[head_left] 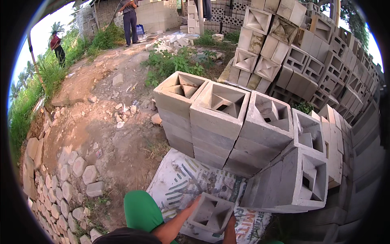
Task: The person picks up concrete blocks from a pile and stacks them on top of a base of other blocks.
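Low in front of me is a small grey concrete vent block (211, 213), with an open square face and slanted inner fins turned up toward me. My left hand (194, 204) grips its left side, fingers partly hidden. On its right side my right hand (230, 223) is closed against the edge, its fingers mostly out of sight. Beneath the block lies a white printed sack (178, 171) on the ground. Just beyond stands a row of stacked vent blocks (215, 126), with another stack of vent blocks (284, 183) close to the right.
Hexagonal pavers (90, 174) lie at the left on the dirt slope (101, 110). A tall leaning pile of blocks (292, 49) rises at the back right. Weeds (176, 63) and rubble (174, 42) are farther off. Two people stand in the distance, one in dark trousers (131, 26).
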